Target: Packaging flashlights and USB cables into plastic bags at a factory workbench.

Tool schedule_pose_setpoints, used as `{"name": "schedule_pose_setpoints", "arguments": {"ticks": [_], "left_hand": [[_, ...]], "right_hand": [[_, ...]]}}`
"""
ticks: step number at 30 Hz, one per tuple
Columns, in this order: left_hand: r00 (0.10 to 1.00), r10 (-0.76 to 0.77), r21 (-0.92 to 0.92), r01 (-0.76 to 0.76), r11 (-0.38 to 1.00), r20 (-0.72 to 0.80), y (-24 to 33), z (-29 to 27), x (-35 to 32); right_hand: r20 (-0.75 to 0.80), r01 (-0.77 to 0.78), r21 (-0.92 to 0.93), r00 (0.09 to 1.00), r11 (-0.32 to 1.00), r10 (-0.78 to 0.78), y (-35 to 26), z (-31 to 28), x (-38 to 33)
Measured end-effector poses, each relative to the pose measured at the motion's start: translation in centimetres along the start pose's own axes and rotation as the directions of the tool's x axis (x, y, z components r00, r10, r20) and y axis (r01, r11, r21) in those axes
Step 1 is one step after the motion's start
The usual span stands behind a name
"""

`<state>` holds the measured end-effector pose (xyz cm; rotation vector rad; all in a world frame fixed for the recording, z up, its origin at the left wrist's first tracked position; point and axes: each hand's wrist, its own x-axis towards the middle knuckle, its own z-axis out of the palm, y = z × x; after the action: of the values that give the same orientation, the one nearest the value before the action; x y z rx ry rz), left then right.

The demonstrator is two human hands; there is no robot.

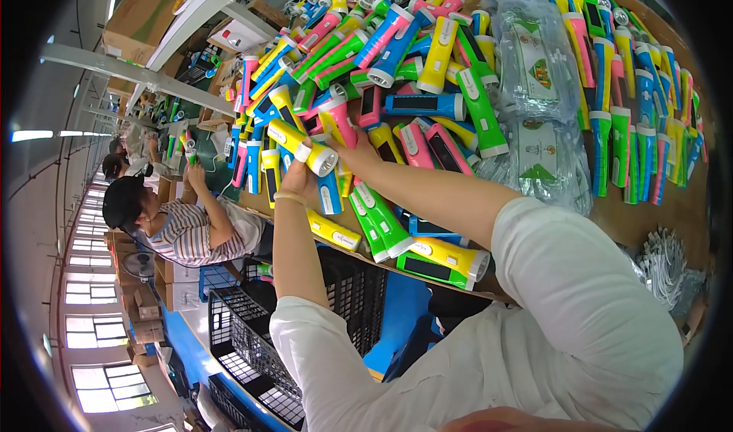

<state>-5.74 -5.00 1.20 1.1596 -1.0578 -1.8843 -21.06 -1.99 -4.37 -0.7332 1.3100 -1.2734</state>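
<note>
Tilted head view, near table (657, 203)

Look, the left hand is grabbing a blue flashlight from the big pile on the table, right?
Not quite. The head view shows the left hand grabbing a yellow flashlight, not a blue one. It does come from the big pile on the table.

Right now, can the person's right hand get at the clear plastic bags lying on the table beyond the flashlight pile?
Probably yes. The right hand rests in the flashlight pile, and the clear plastic bags lie on top, uncovered, on the same table. Nothing stands between them; only loose flashlights lie in the path.
</note>
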Motion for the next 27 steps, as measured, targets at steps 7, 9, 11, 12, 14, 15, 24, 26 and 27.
{"name": "schedule_pose_setpoints", "arguments": {"ticks": [7, 9, 11, 12, 14, 15, 24, 26, 27], "left_hand": [[0.985, 0.17, 0.025, -0.171, 0.985, 0.026, 0.3, 2.5, -0.8], [0.954, 0.273, 0.024, -0.278, 0.96, 0.124, 2.1, 5.6, -0.9], [0.915, 0.358, 0.061, -0.375, 0.925, 0.188, 4.3, 9.7, -0.4], [0.903, 0.391, 0.019, -0.4, 0.916, 0.177, 4.9, 13.0, 0.8], [0.861, 0.431, 0.027, -0.454, 0.891, 0.27, 6.4, 17.9, 3.2], [0.832, 0.472, -0.012, -0.49, 0.871, 0.29, 6.7, 19.9, 4.9], [0.898, 0.379, 0.051, -0.399, 0.915, 0.225, 3.0, 32.8, 19.2], [0.839, 0.511, 0.46, -0.535, 0.709, 0.189, 1.6, 37.3, 19.3], [0.788, 0.602, 0.594, -0.547, 0.589, 0.129, 1.2, 36.8, 18.7]], "right_hand": [[0.042, 0.118, 0.178, 0.991, 0.977, -0.127, -4.5, -0.6, -2.2], [0.02, 0.275, 0.266, 0.957, 0.924, -0.29, -5.7, -1.7, -1.7], [-0.053, 0.423, 0.31, 0.902, 0.851, -0.429, -8.8, -4.0, -1.1], [-0.023, 0.414, 0.399, 0.896, 0.818, -0.443, -11.0, -6.3, -0.5], [-0.083, 0.388, 0.353, 0.919, 0.851, -0.385, -15.3, -11.0, -0.1], [-0.136, 0.421, 0.279, 0.907, 0.863, -0.399, -17.6, -12.9, -0.8], [-0.448, 0.175, -0.478, 0.795, 0.861, -0.41, -19.7, -28.6, 6.3], [-0.325, 0.148, -0.444, 0.892, 0.884, -0.313, -17.9, -36.0, 10.8], [-0.404, -0.004, -0.536, 0.879, 0.844, -0.252, -18.2, -34.5, 10.4]]}}
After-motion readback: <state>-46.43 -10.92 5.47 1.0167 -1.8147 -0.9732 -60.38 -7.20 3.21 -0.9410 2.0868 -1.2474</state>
